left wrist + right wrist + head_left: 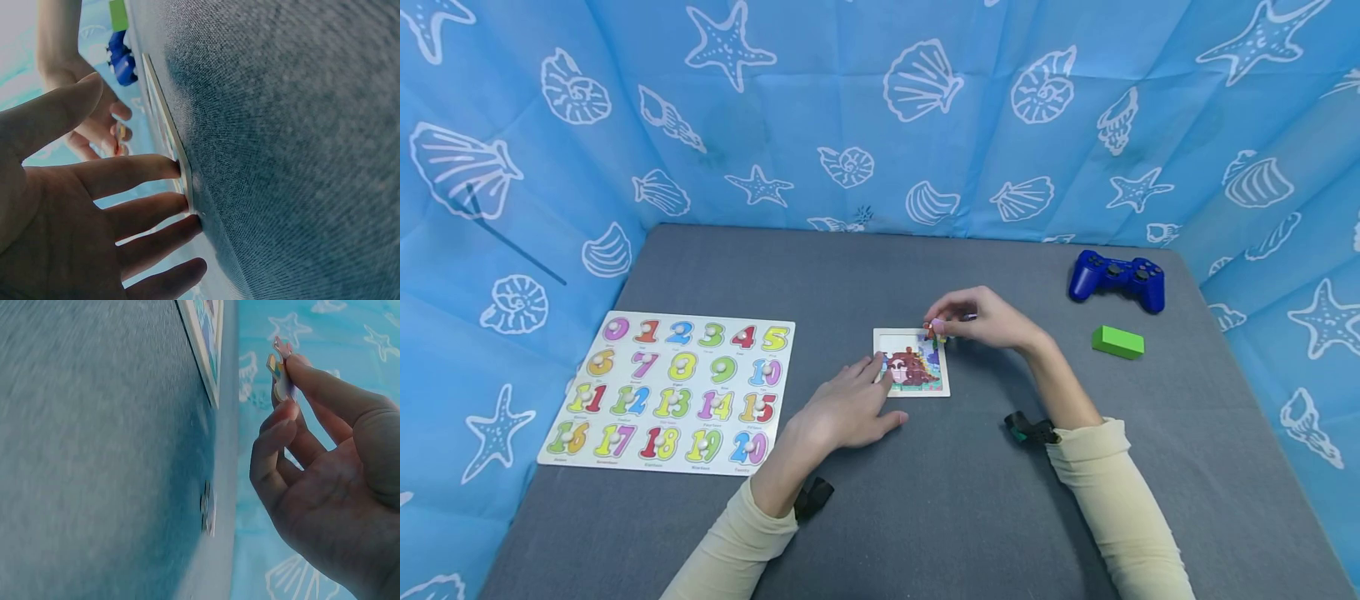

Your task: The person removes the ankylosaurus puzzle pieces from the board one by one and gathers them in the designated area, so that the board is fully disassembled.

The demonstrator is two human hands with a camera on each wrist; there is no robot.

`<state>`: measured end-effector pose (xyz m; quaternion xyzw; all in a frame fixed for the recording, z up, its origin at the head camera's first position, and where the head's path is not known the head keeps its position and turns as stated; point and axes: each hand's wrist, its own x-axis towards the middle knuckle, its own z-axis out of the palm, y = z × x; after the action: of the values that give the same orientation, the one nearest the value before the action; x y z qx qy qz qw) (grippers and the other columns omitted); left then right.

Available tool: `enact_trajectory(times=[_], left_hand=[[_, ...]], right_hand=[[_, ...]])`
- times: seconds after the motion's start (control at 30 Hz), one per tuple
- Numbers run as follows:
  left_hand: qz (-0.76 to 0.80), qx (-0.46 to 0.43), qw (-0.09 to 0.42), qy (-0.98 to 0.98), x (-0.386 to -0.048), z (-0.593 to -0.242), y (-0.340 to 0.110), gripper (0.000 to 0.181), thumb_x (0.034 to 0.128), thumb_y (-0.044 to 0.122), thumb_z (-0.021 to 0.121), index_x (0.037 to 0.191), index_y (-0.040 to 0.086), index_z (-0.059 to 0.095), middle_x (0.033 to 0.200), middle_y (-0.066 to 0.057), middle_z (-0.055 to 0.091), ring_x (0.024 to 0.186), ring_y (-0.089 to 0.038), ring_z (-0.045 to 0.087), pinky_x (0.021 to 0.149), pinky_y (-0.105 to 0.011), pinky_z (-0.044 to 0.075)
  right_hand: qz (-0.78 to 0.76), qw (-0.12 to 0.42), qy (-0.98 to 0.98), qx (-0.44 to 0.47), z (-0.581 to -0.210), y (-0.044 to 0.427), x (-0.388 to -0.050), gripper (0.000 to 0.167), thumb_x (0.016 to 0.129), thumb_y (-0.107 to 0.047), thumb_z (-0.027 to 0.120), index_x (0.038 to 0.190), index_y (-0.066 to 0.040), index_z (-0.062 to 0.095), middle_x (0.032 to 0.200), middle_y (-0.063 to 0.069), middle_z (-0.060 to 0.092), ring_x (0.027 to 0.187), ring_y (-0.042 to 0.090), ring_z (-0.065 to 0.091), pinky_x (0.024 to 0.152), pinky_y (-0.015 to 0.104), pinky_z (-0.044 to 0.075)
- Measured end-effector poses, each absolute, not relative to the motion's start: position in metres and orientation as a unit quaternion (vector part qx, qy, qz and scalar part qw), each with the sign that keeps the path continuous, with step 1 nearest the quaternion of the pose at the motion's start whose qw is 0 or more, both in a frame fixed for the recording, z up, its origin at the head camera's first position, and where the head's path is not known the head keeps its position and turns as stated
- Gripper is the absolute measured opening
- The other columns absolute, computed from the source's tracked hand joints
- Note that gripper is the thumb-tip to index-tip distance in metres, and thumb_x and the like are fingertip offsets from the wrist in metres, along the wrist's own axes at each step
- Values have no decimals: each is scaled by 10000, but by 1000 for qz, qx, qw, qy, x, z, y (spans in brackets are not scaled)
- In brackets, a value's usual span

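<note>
A grey cloth-covered worktop [925,517] stands against blue curtains [850,133] printed with white shells and starfish. A number board [632,458] lies at its left, a blue game controller [1117,280] and a green block [1117,342] at its right. Near the middle lies a partly filled picture puzzle [925,394]; the left hand [850,406] has its fingers spread, tips touching the puzzle's left edge. The right hand [981,318] pinches a small puzzle piece [282,386] between thumb and fingers, raised near the puzzle's far right corner. Another piece [208,509] lies on the cloth below that hand.
</note>
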<state>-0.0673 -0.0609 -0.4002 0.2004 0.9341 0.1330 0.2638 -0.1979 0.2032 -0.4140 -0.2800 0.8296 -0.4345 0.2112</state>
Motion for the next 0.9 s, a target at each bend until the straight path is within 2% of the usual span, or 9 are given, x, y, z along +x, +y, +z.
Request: enact_trajectory(times=[0.07,0.3,0.73,0.9], left_hand=[[135,200,263,934,-67,-400,-61,740,1110,551,537,1698,130,380,1840,-122,172,1710,-334,211,1370,-528,278],[137,200,265,933,-67,-401,-61,744,1111,552,535,1702,132,370,1842,-122,160,1712,-333,201,1375,-521,267],[149,209,256,932,-66,-402,-63,742,1115,526,544,1701,108,364,1837,-140,166,1712,-338,197,1383,-510,248],[145,210,254,933,-65,-402,-63,743,1116,521,544,1700,99,363,1836,-143,175,1711,-335,207,1383,-502,251]], right_hand=[[-432,209,833,-276,-414,210,-198,199,1036,-134,741,1223,-91,798,1144,122,813,909,178,693,755,270,548],[-433,214,841,-242,-414,237,-199,225,1062,-176,715,1259,-96,790,1126,137,808,893,225,719,762,370,622],[-407,213,869,-185,-410,279,-203,267,1056,-139,717,1287,-12,759,1116,212,786,864,129,708,755,316,622],[-384,206,885,-167,-411,289,-205,267,1054,-166,726,1277,-27,772,1144,201,786,871,128,686,746,299,609]])
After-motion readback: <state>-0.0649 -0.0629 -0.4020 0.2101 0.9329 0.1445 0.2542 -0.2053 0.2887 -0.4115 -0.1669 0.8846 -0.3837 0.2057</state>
